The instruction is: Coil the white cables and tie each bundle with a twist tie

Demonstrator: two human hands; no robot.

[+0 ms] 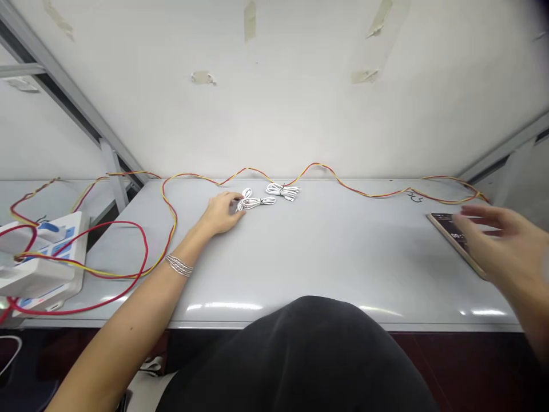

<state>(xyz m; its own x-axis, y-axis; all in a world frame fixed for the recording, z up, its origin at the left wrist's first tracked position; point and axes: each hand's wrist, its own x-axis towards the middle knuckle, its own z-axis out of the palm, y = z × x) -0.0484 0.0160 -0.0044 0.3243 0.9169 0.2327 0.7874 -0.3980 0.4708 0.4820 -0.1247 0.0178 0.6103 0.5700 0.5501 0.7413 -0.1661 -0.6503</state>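
My left hand (221, 213) rests on the grey tabletop, thumb and forefinger curled round the near end of a coiled white cable (259, 201). A thin tie binds that coil at its middle. Just behind it lies a second white cable bundle (283, 191), tied with a dark band, which the hand does not touch. My right hand (501, 240), slightly blurred, hovers over the right part of a phone (450, 229) with its fingers apart and nothing between them. The phone lies flat, its dark screen showing white digits partly covered by the hand.
A twisted red-and-yellow wire (317, 164) runs along the back edge by the white panel (291, 103). At the left, a white power strip (64, 246) holds plugs, and a red wire (143, 240) loops onto the table. Metal frame posts (114, 171) stand at the sides.
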